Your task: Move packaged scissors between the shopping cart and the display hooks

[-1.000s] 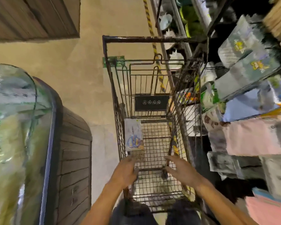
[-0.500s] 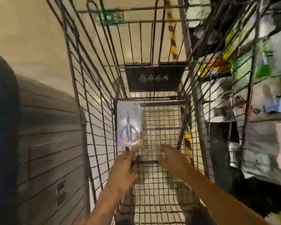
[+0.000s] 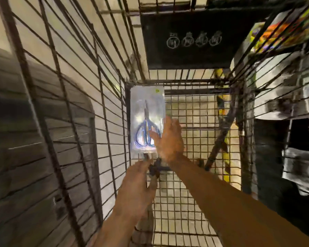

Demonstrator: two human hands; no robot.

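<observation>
I look down into the wire shopping cart [image 3: 177,193]. A black placard [image 3: 187,40] hangs on its far wall. The packaged scissors [image 3: 146,118] stand upright in the far left corner, against the left wall. My right hand [image 3: 168,139] is spread open, fingers touching the package's right edge. My left hand [image 3: 137,188] pinches something dark below the package; I cannot tell what.

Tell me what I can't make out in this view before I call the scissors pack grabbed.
- Head view: right hand overlaps the scissors pack; motion blur hides whether the fingers have closed on it.
- Left hand: what it pinches below the pack is blurred.
- Small yellow tag on the pack: too small to read.
- Display hooks: not identifiable; the shelves beyond the cart wire are smeared.
</observation>
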